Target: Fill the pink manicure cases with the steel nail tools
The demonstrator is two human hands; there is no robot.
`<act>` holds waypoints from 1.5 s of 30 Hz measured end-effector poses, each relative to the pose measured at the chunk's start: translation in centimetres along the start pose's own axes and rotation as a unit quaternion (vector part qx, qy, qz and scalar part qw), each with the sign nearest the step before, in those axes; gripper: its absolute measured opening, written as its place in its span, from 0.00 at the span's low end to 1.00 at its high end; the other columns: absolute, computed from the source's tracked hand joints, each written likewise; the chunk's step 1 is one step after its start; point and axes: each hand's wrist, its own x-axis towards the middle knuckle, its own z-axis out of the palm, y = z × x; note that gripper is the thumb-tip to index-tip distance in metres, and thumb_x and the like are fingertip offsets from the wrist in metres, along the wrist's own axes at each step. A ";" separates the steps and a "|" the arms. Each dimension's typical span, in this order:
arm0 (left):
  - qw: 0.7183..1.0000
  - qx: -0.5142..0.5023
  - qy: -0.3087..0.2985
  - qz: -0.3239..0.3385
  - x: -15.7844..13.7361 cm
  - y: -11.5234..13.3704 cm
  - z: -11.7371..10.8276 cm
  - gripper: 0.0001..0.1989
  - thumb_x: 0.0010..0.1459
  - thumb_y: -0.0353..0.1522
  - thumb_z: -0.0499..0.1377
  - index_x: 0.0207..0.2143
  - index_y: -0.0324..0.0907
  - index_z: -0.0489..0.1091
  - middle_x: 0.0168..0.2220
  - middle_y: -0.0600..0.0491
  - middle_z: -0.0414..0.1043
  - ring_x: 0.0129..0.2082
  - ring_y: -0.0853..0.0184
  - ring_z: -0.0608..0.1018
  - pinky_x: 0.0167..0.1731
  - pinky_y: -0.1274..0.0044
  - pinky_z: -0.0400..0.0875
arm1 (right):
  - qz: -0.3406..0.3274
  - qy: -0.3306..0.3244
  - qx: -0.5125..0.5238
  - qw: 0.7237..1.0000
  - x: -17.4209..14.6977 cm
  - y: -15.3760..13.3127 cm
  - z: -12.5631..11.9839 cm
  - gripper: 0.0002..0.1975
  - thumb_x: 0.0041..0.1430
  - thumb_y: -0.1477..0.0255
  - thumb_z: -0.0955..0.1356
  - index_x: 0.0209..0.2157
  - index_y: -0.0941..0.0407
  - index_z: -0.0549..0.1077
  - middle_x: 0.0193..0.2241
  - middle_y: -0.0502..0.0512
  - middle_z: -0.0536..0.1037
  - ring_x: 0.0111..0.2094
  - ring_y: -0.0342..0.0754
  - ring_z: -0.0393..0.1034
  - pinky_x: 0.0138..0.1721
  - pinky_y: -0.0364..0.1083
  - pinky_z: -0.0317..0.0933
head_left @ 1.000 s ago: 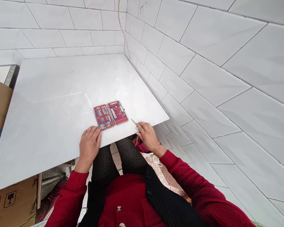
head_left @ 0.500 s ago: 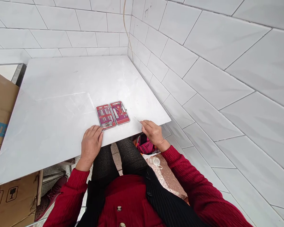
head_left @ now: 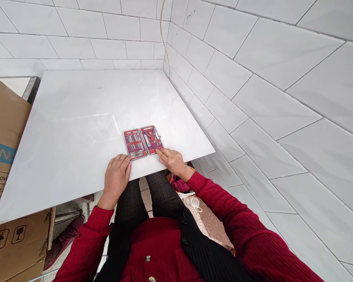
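An open manicure set case (head_left: 147, 152) with a red lining lies on the white tabletop near its front edge. Slim metal tools fill its left half; nail clippers (head_left: 147, 139) and other pieces sit in its right half. My left hand (head_left: 116, 176) rests flat on the table, fingers stretched out, its fingertips at the case's lower left corner. At the lower right edge of the case is my right hand (head_left: 173, 161), thumb and forefinger pinched on a thin metal manicure tool. The tool's tip reaches over the right half and is hard to make out against the lining.
White tiled walls (head_left: 270, 90) border the white table (head_left: 76, 94) at the back and right. Cardboard boxes (head_left: 20, 243) stand at the left. Below the table's right front lie a pink and black cloth item (head_left: 180, 186) and a roundish white object (head_left: 194, 202).
My right hand has moved left with the thin tool, from beside the case to its right half. My left hand stays by the case. The whole view has shifted slightly.
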 end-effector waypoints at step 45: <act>1.000 -0.004 -0.005 -0.004 -0.1 0.1 -0.1 0.19 0.73 0.36 0.48 0.56 0.41 0.74 0.55 0.41 0.77 0.59 0.51 0.74 0.61 0.56 0.67 | -0.002 0.020 0.150 0.988 0.7 -0.5 -0.1 0.16 0.74 0.63 0.64 0.52 0.54 0.79 0.43 0.60 0.80 0.46 0.53 0.71 0.46 0.50 0.68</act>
